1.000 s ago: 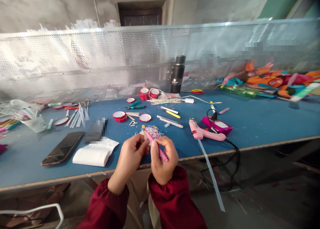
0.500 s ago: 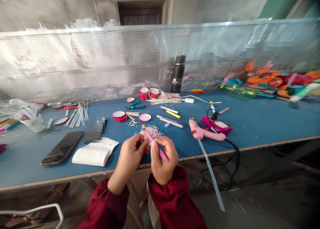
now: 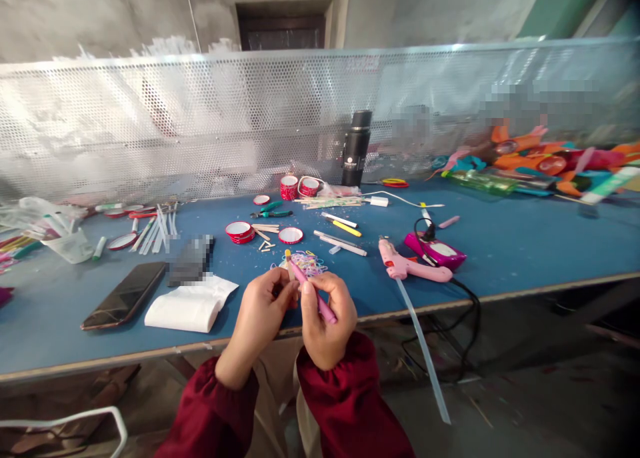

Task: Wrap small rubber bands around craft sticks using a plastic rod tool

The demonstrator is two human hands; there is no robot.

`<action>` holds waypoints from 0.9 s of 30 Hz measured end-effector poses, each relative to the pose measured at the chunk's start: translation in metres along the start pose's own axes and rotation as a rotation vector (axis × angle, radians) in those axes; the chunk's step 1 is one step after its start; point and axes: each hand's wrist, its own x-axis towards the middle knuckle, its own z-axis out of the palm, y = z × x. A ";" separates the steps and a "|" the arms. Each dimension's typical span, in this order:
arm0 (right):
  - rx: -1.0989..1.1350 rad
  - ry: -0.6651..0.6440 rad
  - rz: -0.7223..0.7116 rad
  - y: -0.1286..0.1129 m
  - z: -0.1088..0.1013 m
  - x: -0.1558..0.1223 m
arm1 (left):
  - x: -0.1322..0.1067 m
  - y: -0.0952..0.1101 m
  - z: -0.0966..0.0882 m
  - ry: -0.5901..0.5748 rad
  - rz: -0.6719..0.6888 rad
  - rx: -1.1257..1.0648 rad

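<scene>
My left hand (image 3: 265, 308) pinches a short wooden craft stick (image 3: 289, 265) upright; its top end is yellow. Gripped in my right hand (image 3: 327, 321) is a pink marker pen (image 3: 299, 271), slanting up to the left with its tip at or very near the stick, just below the yellow end. Whether the tip touches cannot be made out. Behind both hands lies a heap of small coloured rubber bands (image 3: 315, 263). My fingers hide the stick's lower end.
A pink glue gun (image 3: 400, 261) with a long glue stick (image 3: 425, 351) overhangs the table's front edge on the right. A phone (image 3: 125, 295) and folded tissue (image 3: 183, 308) lie left. Pens (image 3: 345, 227), red-rimmed tape rolls (image 3: 240, 232), pliers (image 3: 271, 211) and a black flask (image 3: 357, 148) stand farther back.
</scene>
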 end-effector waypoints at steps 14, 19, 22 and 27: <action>-0.004 -0.002 0.010 -0.001 0.000 -0.001 | -0.001 0.002 0.000 0.015 0.002 -0.001; -0.026 0.033 0.031 -0.001 0.000 -0.001 | 0.000 0.001 0.001 0.003 -0.008 -0.005; -0.009 0.013 0.012 0.000 0.000 0.000 | 0.000 0.001 0.000 0.009 -0.005 -0.003; -0.028 0.006 0.004 -0.001 0.000 0.000 | 0.000 0.002 0.000 0.017 0.004 0.016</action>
